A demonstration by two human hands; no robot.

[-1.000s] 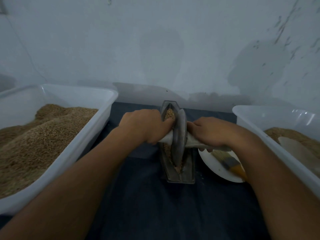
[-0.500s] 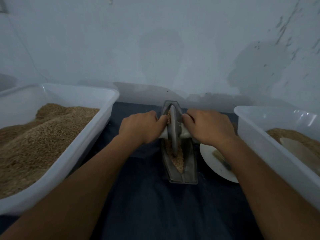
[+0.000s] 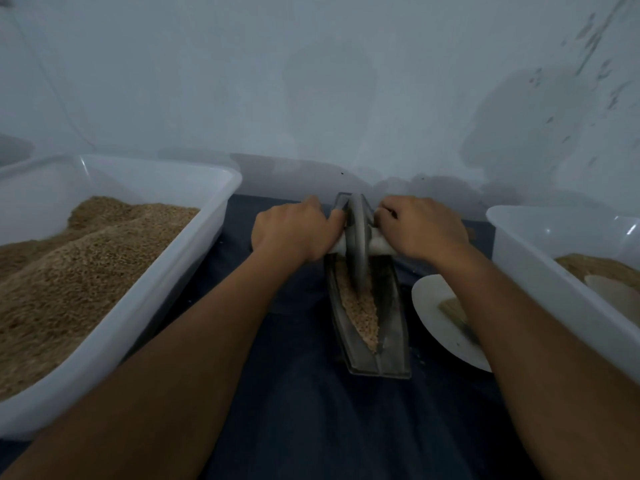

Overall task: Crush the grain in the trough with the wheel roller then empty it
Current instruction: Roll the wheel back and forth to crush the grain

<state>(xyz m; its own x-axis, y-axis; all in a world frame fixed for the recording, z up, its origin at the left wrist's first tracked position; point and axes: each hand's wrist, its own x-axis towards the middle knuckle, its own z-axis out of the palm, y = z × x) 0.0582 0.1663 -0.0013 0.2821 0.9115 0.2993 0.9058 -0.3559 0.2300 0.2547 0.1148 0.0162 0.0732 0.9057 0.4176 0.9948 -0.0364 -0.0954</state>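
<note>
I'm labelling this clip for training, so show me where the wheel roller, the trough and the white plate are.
wheel roller [image 3: 358, 244]: head view, on the grey rim of the disc between the hands.
trough [image 3: 393, 299]: head view, on its bare right inner wall.
white plate [image 3: 429, 299]: head view, on its bare left part.

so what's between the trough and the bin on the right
In the head view, a white plate lies on the dark cloth between the trough and the right bin, with a brush on it, partly hidden by the right forearm.
</note>
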